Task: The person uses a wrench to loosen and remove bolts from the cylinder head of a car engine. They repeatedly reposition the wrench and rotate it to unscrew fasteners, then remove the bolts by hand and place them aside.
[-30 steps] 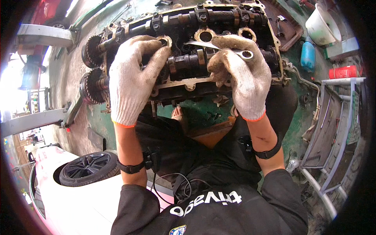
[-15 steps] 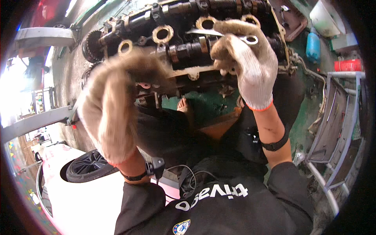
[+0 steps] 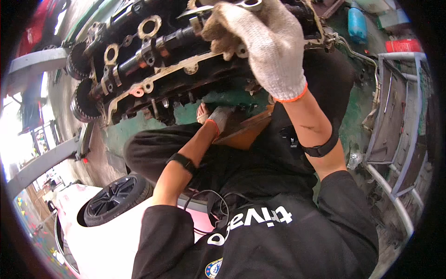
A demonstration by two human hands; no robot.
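Observation:
My right hand [image 3: 265,46], in a dirty white glove, is closed on a silver spanner [image 3: 252,3] above a dark, oily cylinder head [image 3: 162,69] with camshafts and toothed sprockets [image 3: 83,100] at its left end. My left hand [image 3: 220,116], also gloved, is low below the cylinder head, beside my bare foot [image 3: 202,111] and the edge of a brown board or box [image 3: 246,137]; its fingers are in shadow and I cannot make them out.
A blue bottle [image 3: 357,25], red container [image 3: 402,45] and grey metal frame [image 3: 399,121] stand at the right. At the left are grey metal beams [image 3: 42,162], a white panel [image 3: 107,251] and a black wheel [image 3: 116,197].
My left hand has left the top of the cylinder head and dropped down beside my foot. My right hand still grips the spanner; it and the engine appear higher in view.

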